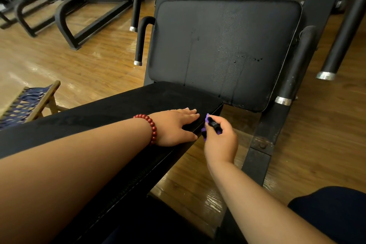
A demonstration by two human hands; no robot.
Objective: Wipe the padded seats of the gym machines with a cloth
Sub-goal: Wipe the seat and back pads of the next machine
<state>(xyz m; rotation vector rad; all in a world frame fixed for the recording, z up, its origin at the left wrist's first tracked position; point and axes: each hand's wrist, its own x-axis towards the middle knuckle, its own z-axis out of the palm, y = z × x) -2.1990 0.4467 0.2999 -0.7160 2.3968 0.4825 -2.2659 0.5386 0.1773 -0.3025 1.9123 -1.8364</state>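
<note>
Head view: a purple cloth (206, 119) is seen bunched small in the right hand (220, 140), whose fingers are curled round it. It is held against the right side edge of the black padded seat (118, 109), near the seat's far end. Something dark is caught among the folds; what it is cannot be told. The seat's long axis is laid from the lower left, near the person, up and right towards the black back pad (223, 45), which is tilted back and is speckled with droplets and run marks. The left hand (174, 128) is laid flat on the seat top just beside the cloth, fingers straight and pointed at the back pad. A red bead bracelet (151, 125) is worn on that wrist. Black handles (140, 39) with silver ends are set beside the back pad, over a wooden floor (89, 61). A folding chair (25, 103) with blue webbing is seen at left.
</note>
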